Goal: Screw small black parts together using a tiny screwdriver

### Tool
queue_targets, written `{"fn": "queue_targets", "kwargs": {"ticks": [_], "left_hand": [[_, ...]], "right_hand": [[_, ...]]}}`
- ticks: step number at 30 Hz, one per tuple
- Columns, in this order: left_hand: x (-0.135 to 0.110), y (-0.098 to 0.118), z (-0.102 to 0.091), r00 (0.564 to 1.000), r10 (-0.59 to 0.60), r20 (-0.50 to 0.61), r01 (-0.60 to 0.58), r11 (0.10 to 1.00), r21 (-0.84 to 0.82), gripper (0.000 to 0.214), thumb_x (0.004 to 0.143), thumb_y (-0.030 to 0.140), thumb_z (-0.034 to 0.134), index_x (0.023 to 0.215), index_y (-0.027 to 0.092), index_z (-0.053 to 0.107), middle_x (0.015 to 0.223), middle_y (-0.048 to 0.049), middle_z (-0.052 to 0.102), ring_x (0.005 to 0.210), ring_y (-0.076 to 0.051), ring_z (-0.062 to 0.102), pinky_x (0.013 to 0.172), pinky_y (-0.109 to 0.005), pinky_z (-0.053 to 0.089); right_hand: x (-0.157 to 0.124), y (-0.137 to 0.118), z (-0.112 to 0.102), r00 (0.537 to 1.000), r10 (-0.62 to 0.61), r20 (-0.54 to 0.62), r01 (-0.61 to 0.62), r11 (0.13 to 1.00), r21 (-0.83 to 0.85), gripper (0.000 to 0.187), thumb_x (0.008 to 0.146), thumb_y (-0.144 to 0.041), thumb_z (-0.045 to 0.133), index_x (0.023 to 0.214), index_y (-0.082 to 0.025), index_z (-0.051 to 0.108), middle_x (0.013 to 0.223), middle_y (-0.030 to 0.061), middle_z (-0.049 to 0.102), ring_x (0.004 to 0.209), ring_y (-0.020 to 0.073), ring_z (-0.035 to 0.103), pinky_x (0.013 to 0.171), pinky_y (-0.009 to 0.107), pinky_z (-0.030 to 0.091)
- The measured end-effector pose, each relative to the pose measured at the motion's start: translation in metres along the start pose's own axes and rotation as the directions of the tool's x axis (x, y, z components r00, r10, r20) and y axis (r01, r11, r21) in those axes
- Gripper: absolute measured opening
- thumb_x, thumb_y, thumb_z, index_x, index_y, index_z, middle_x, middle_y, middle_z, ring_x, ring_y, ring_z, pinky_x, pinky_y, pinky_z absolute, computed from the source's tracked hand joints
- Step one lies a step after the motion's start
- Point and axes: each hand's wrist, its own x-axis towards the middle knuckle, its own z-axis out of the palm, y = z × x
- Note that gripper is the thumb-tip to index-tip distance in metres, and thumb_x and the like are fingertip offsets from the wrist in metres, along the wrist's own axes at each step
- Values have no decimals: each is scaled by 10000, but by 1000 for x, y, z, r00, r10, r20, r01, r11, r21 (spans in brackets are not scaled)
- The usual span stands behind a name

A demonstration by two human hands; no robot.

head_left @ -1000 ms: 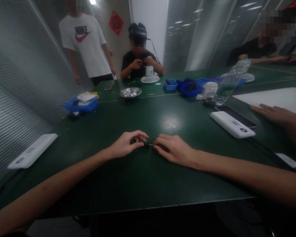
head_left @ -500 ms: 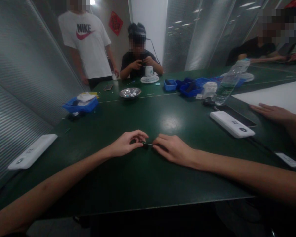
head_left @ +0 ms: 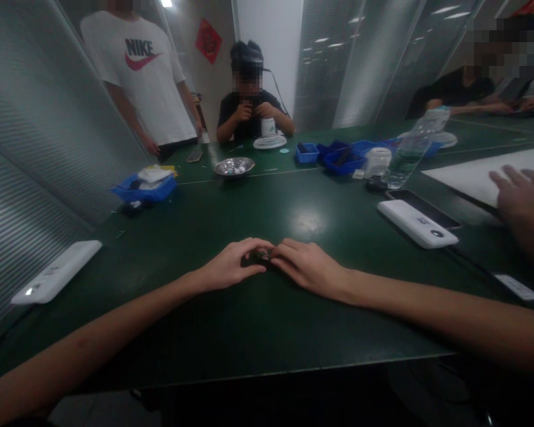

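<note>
My left hand [head_left: 231,265] and my right hand [head_left: 309,267] rest on the dark green table [head_left: 267,320], fingertips meeting. Between them sits a small dark part [head_left: 262,255], pinched by the fingers of both hands. Most of the part is hidden by my fingers, so I cannot make out what it is.
White power banks lie at the left [head_left: 56,277] and right [head_left: 417,223], the right one beside a phone [head_left: 425,208]. Farther back are blue bins [head_left: 146,186], a metal bowl [head_left: 234,167], a water bottle [head_left: 410,150] and a white sheet [head_left: 480,175]. Another person's hand [head_left: 520,193] hovers at right; other people stand or sit around.
My two hands have closed together, hiding the thin pin seen between them earlier. The other person's hand at right lifted and moved toward the white sheet. The standing person shifted left.
</note>
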Motion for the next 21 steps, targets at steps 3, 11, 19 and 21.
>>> {"fn": "queue_targets", "kwargs": {"ticks": [3,11,19,21], "left_hand": [[0,1,-1,998,14,-60,-11,999,52,514,900,325,714,1386,259,562,1379,-114,561,1269,-288,517,1076,-461,424],[-2,0,-1,998,10,-61,0,987,160,450,951,358,644,1384,255,573,1404,-110,553,1322,-296,470,1126,-494,356],[1,1,0,993,100,65,-115,952,285,472,1044,266,471,1515,298,462,1476,-78,548,1384,-260,441,1098,-453,307],[1,-6,-8,993,98,68,-116,932,345,447,1050,255,446,1490,307,503,1456,-72,571,1370,-266,456,1093,-466,289]], "right_hand": [[1,-2,-2,997,69,-42,-68,997,26,243,1055,-311,468,1160,-161,629,1048,87,651,817,164,614,720,295,469],[0,-5,-10,965,257,-58,-261,962,-84,185,988,-305,532,1009,-184,671,900,33,672,666,128,551,602,260,337],[-4,-6,-12,964,266,-18,-265,946,-187,197,981,-327,532,961,-187,668,838,25,660,596,111,490,561,271,256],[-5,-5,-13,964,265,-27,-265,944,-197,193,979,-324,532,965,-188,669,845,28,664,598,111,487,565,274,258]]}}
